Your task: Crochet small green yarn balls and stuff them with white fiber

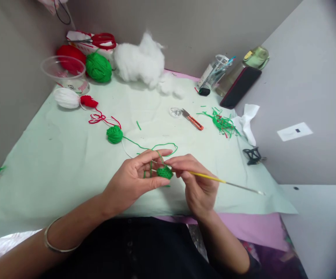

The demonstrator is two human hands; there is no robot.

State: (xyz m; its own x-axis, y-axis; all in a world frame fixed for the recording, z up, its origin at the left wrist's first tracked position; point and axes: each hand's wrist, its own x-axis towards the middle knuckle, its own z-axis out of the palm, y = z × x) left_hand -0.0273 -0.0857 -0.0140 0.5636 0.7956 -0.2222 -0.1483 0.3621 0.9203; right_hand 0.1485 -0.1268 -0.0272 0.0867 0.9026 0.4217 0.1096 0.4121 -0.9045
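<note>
A small green crocheted piece (165, 173) is pinched in my left hand (140, 172), between thumb and fingers, with green yarn looped over the raised index finger and around the lower fingers. My right hand (198, 182) grips a crochet hook (208, 176) with a yellow handle; its front end meets the top of the green piece, and its metal rear end points right. From my left hand the yarn trails back to a small green ball (114, 134) on the pale cloth (69, 166).
At the back left are a plastic tub (63, 69), red scissors (102, 40), a green yarn ball (98, 68) and white stuffing (140, 62). Orange snips (193, 119) and yarn scraps (223, 123) lie mid-right. A phone (240, 87) leans near a bottle (256, 57).
</note>
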